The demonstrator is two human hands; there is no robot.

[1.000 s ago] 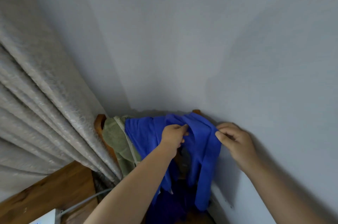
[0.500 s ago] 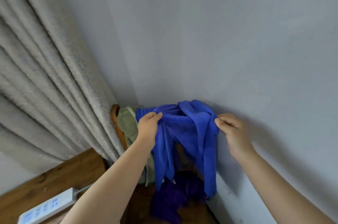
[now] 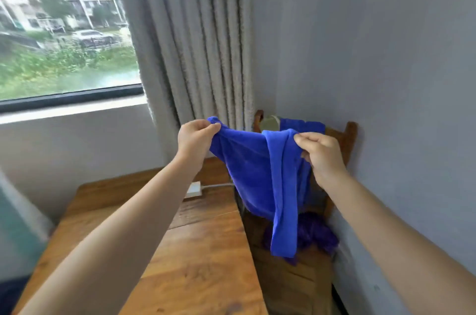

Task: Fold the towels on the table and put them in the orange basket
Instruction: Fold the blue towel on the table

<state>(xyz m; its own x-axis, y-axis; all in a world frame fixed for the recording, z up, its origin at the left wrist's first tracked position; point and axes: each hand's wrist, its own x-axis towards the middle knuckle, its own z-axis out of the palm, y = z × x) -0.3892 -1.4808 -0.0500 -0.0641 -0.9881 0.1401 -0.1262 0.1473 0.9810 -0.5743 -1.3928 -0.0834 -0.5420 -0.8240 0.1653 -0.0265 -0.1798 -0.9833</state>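
A bright blue towel (image 3: 255, 173) hangs in the air between my hands, above the gap between table and chair. My left hand (image 3: 195, 139) pinches its upper left corner. My right hand (image 3: 319, 152) grips the bunched upper right edge, from which a long fold drops down. Another blue towel (image 3: 301, 124) and an olive-green one (image 3: 270, 122) drape over the back of the wooden chair (image 3: 347, 139). A purple cloth (image 3: 316, 233) lies on the chair seat. No orange basket is in view.
The wooden table (image 3: 195, 250) stretches below my left arm, with a white power strip (image 3: 194, 189) and its cable at the far end. Grey curtains (image 3: 195, 39) and a window (image 3: 64, 26) stand behind; a grey wall (image 3: 386, 57) runs along the right.
Both hands lifted the blue towel off the chair back, raised it and spread it apart toward the left. My view swung left, so the table and window now show.
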